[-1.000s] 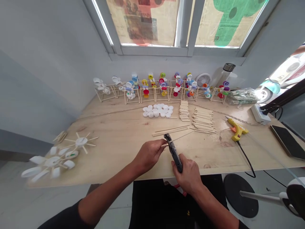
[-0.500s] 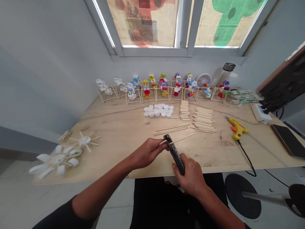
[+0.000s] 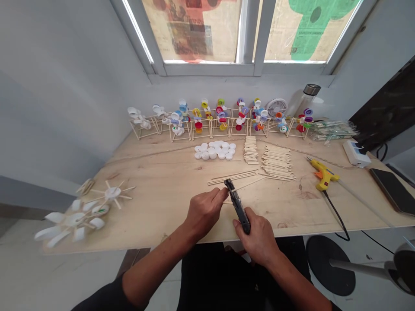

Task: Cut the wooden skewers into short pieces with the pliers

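Note:
My right hand [image 3: 261, 239] is wrapped round the handles of dark pliers [image 3: 240, 209], whose head points up and away over the table. My left hand [image 3: 205, 209] is closed, back upward, its fingertips pinched beside the jaws on a thin wooden stick [image 3: 249, 185]. The stick's long part sticks out to the right of the jaws; its left end is hidden by my fingers. A short piece of stick [image 3: 228, 203] shows just below those fingertips. Beyond the pliers lie several long sticks [image 3: 231, 177].
White bottle caps [image 3: 215, 150] and cut sticks [image 3: 276, 162] lie mid-table. Stick stands with coloured caps [image 3: 222, 119] line the wall. Wheels of sticks [image 3: 113, 193] and white pieces [image 3: 74, 219] sit at left. A yellow glue gun [image 3: 324, 173], power adapter [image 3: 355, 154] and phone [image 3: 393, 188] are at right.
My left hand has turned more palm-down and come in closer below the pliers' jaws. The short stick piece now shows lower, under the fingertips. My right hand has kept its grip on the pliers.

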`<state>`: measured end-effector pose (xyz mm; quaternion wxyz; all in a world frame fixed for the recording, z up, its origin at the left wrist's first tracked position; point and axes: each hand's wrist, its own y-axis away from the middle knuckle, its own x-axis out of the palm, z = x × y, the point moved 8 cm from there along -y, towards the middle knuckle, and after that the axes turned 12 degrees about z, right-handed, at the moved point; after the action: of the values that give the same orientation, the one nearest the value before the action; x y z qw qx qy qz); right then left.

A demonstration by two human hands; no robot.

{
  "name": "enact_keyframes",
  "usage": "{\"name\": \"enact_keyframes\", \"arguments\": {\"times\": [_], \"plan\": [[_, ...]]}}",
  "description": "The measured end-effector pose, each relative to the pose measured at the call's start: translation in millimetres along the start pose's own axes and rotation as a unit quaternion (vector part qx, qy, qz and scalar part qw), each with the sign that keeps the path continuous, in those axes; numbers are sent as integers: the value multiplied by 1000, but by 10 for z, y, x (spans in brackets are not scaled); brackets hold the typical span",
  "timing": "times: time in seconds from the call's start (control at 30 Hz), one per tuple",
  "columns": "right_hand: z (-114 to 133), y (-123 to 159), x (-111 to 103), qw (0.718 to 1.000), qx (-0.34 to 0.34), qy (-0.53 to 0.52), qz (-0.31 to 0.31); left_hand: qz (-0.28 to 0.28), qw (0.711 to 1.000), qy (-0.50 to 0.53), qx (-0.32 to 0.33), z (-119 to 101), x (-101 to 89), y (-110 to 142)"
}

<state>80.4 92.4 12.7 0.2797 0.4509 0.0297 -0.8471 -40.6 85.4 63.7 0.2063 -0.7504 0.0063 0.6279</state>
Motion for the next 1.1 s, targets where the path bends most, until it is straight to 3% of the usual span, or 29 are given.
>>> {"name": "enact_keyframes", "arguments": {"times": [0.1,0.27,0.43,0.53,0.63,0.73,0.8,0.9,1.1], "plan": [[17,12,-12,1000,1,0,10,53,989,137,1,72,-10,-41],[46,48,-21,1000,-9,24,13,197,920,339,-14,129,21,-102],[23,0,-39,997,-16,77,-18,234,870,433,2,131,-27,-174],[0,-94,-46,994,-8,102,-28,199,905,376,-8,171,-7,-196],[2,-165,-58,995,-2,92,-24,86,971,219,-39,216,-38,-165],[21,-165,-71,998,0,65,-13,11,994,97,-46,166,-51,-96],[35,-138,-78,999,-1,47,-2,11,994,104,-37,144,-47,-84],[57,-96,-99,1000,-3,30,9,69,976,203,-24,160,-61,-126],[112,-41,-117,1000,-7,7,29,212,894,394,-40,192,-98,-223]]}}
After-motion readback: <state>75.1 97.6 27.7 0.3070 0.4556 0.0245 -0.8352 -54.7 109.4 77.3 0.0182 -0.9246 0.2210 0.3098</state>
